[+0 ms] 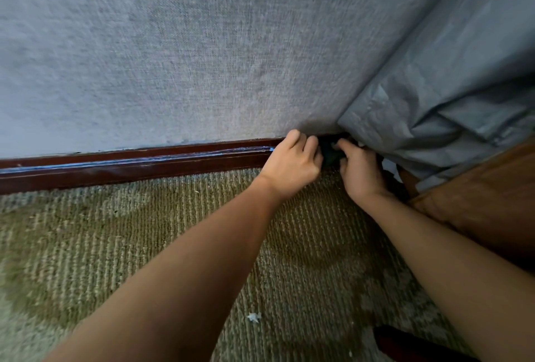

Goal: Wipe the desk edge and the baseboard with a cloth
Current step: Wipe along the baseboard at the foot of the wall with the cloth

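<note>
A dark red-brown baseboard (130,163) runs along the foot of the grey wall, with a strip of blue along its upper ridge. Near the corner a dark green cloth (331,153) is bunched against the baseboard, mostly hidden between my hands. My left hand (292,163) grips the cloth from the left with curled fingers. My right hand (360,172) pinches it from the right, fingertips on the cloth. No desk edge is in view.
A grey curtain (451,101) hangs in folds at the right, down to the corner. Brown upholstery (486,196) sits below it. Green-beige ribbed carpet (144,246) covers the floor, with a white scrap (254,316) on it. A dark wooden piece (405,344) lies at bottom right.
</note>
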The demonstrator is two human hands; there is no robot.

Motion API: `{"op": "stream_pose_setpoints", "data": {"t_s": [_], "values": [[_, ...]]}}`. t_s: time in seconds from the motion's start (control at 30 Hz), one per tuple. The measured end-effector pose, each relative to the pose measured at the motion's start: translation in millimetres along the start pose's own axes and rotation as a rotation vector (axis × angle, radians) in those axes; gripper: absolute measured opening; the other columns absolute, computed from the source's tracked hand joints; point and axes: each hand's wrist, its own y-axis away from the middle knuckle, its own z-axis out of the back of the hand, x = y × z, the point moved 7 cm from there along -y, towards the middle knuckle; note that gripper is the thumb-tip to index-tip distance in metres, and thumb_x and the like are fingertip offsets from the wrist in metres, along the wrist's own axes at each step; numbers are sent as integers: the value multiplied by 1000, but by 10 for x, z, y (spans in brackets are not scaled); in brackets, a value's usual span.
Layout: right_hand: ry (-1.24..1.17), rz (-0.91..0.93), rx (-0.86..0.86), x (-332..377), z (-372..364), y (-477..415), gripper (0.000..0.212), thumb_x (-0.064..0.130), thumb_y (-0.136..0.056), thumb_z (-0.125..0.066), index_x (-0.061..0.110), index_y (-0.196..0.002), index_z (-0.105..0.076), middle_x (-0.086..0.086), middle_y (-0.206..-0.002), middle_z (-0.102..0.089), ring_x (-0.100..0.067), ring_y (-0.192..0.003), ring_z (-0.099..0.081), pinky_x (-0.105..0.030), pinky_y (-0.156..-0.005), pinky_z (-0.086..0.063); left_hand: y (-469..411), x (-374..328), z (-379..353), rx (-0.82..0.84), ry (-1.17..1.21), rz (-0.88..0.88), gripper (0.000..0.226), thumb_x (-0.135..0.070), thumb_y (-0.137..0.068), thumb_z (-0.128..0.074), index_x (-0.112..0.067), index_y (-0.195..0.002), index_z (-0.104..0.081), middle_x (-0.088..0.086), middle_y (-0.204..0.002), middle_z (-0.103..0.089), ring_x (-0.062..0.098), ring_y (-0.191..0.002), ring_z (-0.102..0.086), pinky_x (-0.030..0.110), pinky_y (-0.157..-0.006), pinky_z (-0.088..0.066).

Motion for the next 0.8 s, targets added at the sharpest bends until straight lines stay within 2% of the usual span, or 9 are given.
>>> {"op": "stream_pose_setpoints", "data": {"t_s": [0.07,0.13,0.2,0.3,0.43,0.57,0.67,0.8], "values": [[29,35,11,34,-44,10,28,-6,-85,-44,6,-106,-58,-18,-114,-51,-29,-106,-47,-26,-87,-33,60,-5,-3,8,3,-8,35,-11,-77,-40,-16,-83,-74,-1,-70,-65,17,-61,-60,26,-68,-45],[66,79,57,74,-95,26,28,-5,-86,-45,4,-109,-59,-20,-116,-50,-35,-104,-47,-33,-86,-35,125,17,-6,13,-10,-19,35,-12,-78,-40,-16,-86,-74,-1,-73,-66,17,-63,-61,29,-70,-42],[121,128,48,142,-101,60,30,-4,-86,-46,3,-112,-58,-21,-118,-48,-37,-105,-45,-34,-84,-34,186,66,5,3,-15,-2,34,-11,-78,-41,-14,-87,-74,1,-74,-66,20,-64,-61,31,-72,-38],[122,172,-51,253,-49,103,34,-9,-79,-48,4,-109,-59,-21,-116,-50,-35,-108,-46,-35,-90,-36,229,144,38,-15,1,56,34,-10,-79,-41,-8,-91,-72,5,-73,-65,23,-65,-61,35,-71,-30],[130,126,-55,310,-77,73,38,-8,-81,-45,7,-114,-56,-24,-109,-54,-37,-103,-50,-40,-86,-41,211,200,65,-14,4,61,29,-9,-79,-45,-9,-87,-73,5,-71,-65,23,-63,-60,34,-70,-29],[96,112,-57,320,-99,67,38,-11,-78,-46,4,-112,-57,-25,-112,-54,-38,-104,-51,-37,-86,-41,211,190,33,16,-14,47,29,-9,-79,-44,-13,-82,-73,3,-73,-66,21,-62,-60,33,-70,-31],[81,105,-51,308,-105,68,37,-11,-78,-47,3,-111,-58,-25,-120,-50,-38,-111,-49,-36,-90,-40,212,176,24,21,-15,50,31,-11,-78,-43,-15,-82,-73,2,-73,-66,19,-61,-60,31,-70,-38],[72,102,-23,311,-111,49,36,-11,-76,-47,3,-108,-56,-23,-118,-49,-36,-109,-49,-34,-88,-40,203,170,23,45,-22,52,34,-11,-77,-40,-16,-81,-73,1,-71,-66,19,-60,-61,29,-69,-44]]}}
